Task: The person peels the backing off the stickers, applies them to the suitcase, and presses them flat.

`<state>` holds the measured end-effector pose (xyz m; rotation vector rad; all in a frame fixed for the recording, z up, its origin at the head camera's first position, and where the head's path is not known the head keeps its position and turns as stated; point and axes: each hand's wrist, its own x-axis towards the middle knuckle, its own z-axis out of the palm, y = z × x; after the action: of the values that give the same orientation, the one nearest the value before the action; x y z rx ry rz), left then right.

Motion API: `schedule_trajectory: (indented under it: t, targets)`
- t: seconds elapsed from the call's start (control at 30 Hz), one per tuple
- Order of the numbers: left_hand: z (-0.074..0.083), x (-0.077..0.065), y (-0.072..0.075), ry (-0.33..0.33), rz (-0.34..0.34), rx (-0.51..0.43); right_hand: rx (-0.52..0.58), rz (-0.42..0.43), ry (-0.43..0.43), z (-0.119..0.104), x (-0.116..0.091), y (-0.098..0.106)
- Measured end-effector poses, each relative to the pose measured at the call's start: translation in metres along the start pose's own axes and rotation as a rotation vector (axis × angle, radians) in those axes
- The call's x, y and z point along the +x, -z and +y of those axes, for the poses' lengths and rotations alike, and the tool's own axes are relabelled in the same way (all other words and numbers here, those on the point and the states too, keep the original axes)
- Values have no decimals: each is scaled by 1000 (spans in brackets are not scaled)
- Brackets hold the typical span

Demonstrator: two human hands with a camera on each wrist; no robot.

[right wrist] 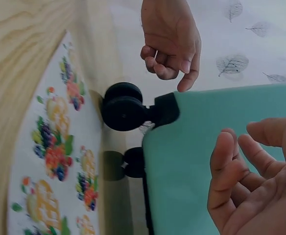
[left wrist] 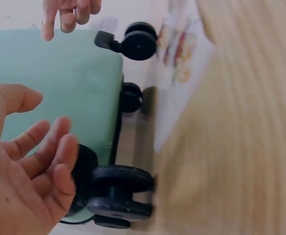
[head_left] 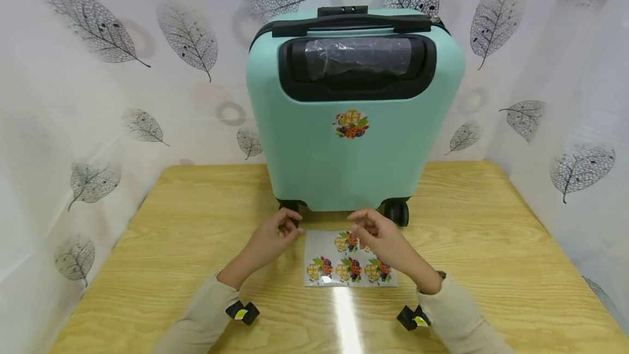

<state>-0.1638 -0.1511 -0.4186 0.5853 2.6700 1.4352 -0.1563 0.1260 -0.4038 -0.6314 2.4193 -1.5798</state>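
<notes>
A mint-green suitcase (head_left: 314, 163) stands upright on the table, with a round fruit-patterned sticker (head_left: 351, 124) on its front below the handle recess. On the tabletop before it lies a sticker sheet (head_left: 319, 245), whose top-left spot is bare while several fruit stickers fill the rest. My left hand (head_left: 275, 234) hovers left of the sheet by a suitcase wheel, fingers loosely bent and holding nothing. Over the sheet's upper right is my right hand (head_left: 380, 236), also holding nothing, its fingers relaxed and partly covering a sticker. In the wrist views, gaps show between thumb and fingers on both hands.
Black wheels (head_left: 397, 213) support the suitcase, and plastic film (head_left: 357, 56) wraps its black pull handle. A wood-grain table (head_left: 196, 223) extends on both sides. White cloth (head_left: 191, 119) printed with leaves hangs behind and at the sides. Light reflects off the tabletop in front.
</notes>
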Motion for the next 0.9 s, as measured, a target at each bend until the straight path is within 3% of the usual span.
schedule_trajectory:
  t: [0.27,0.53,0.9]
  targets:
    - [-18,-15,0,62,-130,-10,-21,-131,-27,10,0,-20]
    - [-27,-25,-4,68,-183,-16,-42,-226,-47,16,0,-31]
    - [-32,-24,-15,113,-245,-102,-32,-296,-73,22,3,-41]
